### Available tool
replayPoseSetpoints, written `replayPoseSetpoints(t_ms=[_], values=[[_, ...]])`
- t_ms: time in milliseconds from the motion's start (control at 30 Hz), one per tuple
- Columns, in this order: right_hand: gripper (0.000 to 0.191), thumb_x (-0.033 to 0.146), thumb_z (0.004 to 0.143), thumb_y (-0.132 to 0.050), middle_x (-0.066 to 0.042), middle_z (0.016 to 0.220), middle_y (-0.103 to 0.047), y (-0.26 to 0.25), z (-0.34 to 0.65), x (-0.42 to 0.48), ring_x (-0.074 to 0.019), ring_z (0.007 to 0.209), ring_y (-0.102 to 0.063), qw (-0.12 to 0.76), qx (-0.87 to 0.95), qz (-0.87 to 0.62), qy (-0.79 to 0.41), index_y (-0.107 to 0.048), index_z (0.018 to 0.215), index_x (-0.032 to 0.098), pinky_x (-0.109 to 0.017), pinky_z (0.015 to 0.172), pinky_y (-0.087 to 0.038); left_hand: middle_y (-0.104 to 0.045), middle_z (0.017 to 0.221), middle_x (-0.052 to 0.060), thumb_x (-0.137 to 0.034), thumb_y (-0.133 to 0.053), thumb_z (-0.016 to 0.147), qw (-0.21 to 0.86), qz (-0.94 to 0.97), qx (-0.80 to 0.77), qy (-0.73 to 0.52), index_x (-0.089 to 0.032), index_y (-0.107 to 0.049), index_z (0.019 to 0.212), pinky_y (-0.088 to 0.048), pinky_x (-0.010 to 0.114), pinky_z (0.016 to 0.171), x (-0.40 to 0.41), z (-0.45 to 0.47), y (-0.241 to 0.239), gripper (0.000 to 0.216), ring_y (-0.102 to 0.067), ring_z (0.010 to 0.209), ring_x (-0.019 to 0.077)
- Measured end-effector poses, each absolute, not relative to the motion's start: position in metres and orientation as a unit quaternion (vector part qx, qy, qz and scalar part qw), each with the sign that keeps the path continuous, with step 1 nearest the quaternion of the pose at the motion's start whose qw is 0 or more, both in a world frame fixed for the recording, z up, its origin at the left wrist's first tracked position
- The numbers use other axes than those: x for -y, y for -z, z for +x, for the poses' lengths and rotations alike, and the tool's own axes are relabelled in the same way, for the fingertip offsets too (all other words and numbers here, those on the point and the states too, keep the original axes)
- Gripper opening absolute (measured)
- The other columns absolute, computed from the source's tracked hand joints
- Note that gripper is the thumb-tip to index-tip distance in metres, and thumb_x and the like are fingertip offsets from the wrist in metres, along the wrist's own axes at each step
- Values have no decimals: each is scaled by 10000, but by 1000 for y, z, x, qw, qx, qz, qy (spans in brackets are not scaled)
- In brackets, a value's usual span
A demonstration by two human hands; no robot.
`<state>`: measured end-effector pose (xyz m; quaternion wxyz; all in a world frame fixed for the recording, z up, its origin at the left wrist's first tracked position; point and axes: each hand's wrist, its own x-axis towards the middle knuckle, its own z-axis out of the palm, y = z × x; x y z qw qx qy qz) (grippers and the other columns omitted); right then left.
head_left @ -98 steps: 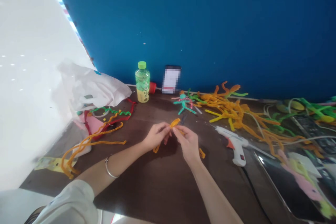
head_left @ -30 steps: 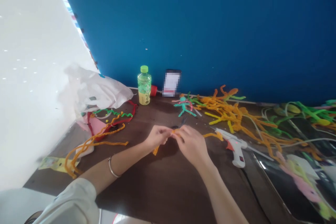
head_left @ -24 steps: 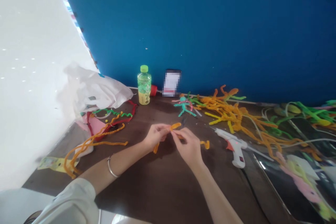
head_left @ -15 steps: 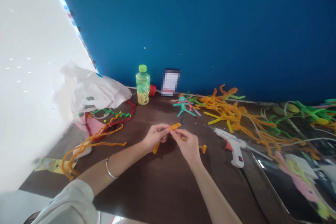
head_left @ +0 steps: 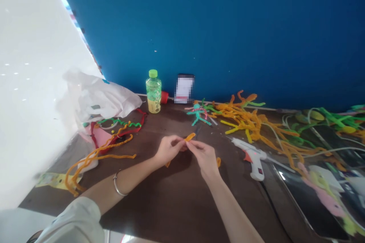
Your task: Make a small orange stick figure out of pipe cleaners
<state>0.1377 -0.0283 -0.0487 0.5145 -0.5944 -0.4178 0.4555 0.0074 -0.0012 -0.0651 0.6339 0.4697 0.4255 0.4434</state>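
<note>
Over the middle of the dark table, my left hand and my right hand meet fingertip to fingertip. Both pinch an orange pipe cleaner, whose short bent end sticks up between the fingertips. More orange shows below my left palm and behind my right wrist, so part of the pipe cleaner is hidden by the hands. Just beyond them a small teal pipe-cleaner figure with a pink striped band lies on the table. A white hot glue gun rests to the right of my right hand.
A pile of orange pipe cleaners spreads at the back right. Loose orange strands lie left. A green-capped bottle and a propped phone stand near the blue wall. A dark tablet lies right, a white plastic bag back left.
My hands keep pinching the orange pipe cleaner at nearly the same spot. The orange piece beside my right wrist has shifted closer in behind it. The view has moved slightly.
</note>
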Motion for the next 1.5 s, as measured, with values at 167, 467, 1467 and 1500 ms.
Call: replayPoseSetpoints(t_ms=[167,467,1467,1500], values=[[260,354,567,-730,-57,741,-704,54,137,28,-201,700,-625,521,384,-582,-492,-710,735,157,-309,648,-483,-620,601,41,-382,-646,663,637,479,-433,-421,-97,-586,710,-513,285,596,2,7,63,295,-611,544,139],[289,393,553,-730,-5,550,-605,45,144,27,-41,390,-316,478,369,-563,-564,-694,691,141,-211,381,-167,-578,590,23,-362,-719,573,774,392,-351,-353,-89,-543,672,-430,211,500,-7,3,60,339,-538,478,78],[217,370,627,-671,-14,632,-627,42,154,30,-147,598,-552,454,515,-566,-457,-665,645,154,-254,574,-419,-457,612,-1,-187,-600,660,913,274,-207,-222,-84,-531,753,-211,136,375,-10,-5,63,155,-340,410,1],[226,376,630,-667,-14,622,-620,43,154,29,-144,584,-544,454,513,-573,-450,-663,647,150,-251,557,-413,-473,625,7,-233,-593,679,894,297,-225,-247,-90,-523,740,-212,145,370,-10,-4,63,170,-358,411,9]])
